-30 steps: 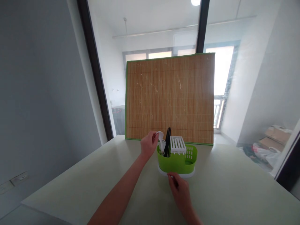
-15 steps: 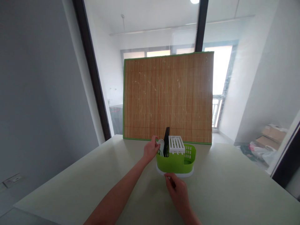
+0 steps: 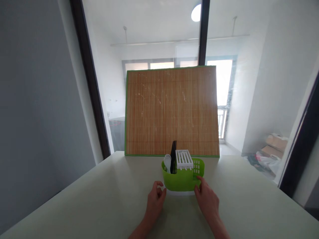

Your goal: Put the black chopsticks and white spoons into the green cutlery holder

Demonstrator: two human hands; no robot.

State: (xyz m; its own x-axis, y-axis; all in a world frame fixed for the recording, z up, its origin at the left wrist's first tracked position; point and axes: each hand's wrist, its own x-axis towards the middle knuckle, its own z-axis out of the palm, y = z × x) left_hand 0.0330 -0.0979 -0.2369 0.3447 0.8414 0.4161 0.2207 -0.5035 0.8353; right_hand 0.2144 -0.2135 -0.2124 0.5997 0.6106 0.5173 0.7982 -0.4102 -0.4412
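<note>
A green plastic basket (image 3: 178, 182) on a white base (image 3: 180, 193) stands on the pale table. White spoons (image 3: 167, 162) and black chopsticks (image 3: 173, 157) stand upright in its left part, with a white slatted tray (image 3: 184, 159) across the middle. My left hand (image 3: 156, 197) is at the basket's lower left corner, fingers curled and apart, holding nothing. My right hand (image 3: 206, 197) is at the right end, its fingers apart, with the fingertips at the basket's front wall and the thumb near the base.
A bamboo mat (image 3: 171, 113) with green edging stands upright at the back of the table (image 3: 104, 196). Behind it are glass panels with dark frames (image 3: 91, 79). Cardboard boxes (image 3: 276, 142) and plastic bags lie on the floor at the right.
My left hand has left the spoons and come down to the basket's lower left. My right hand has moved from the front of the base to the right end. The view has shifted.
</note>
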